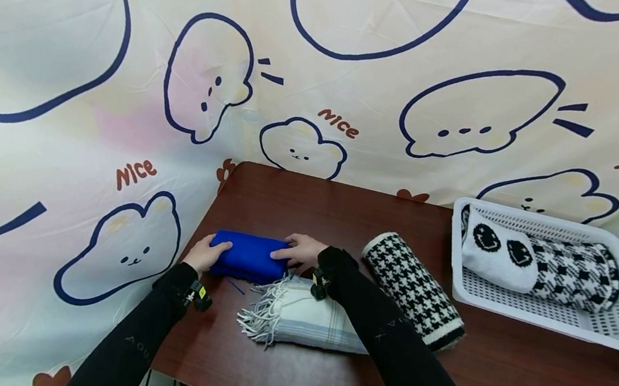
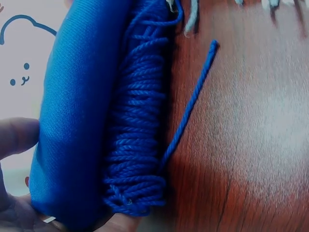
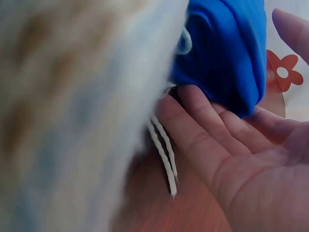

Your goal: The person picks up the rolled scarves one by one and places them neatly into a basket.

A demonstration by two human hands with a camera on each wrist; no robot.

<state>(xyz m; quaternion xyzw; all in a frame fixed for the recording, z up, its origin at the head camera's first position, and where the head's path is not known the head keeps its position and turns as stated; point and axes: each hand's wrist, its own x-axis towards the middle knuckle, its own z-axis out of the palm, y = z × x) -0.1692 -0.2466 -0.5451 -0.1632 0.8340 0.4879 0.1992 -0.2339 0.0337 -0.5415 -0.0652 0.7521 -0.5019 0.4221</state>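
Observation:
A folded blue scarf (image 1: 249,257) lies on the table's left part, with twisted blue fringe (image 2: 140,106) packed along one side in the left wrist view. My left hand (image 1: 206,255) grips its left end, thumb on one face and fingers curled around the end. At the other end is my right hand (image 1: 302,253); in the right wrist view its fingers (image 3: 207,125) reach nearly straight under the blue fabric, the thumb standing apart. Close below the right wrist lies a folded pale plaid scarf (image 1: 312,324) with white fringe, partly hidden by the right forearm.
A rolled black-and-white houndstooth scarf (image 1: 411,281) lies right of the plaid one, behind the right arm. At the table's right end, a white plastic basket (image 1: 547,323) contains a black-and-white rolled scarf (image 1: 576,271) with smiley faces. A printed cloth backdrop (image 1: 376,111) borders the brown table (image 1: 308,202).

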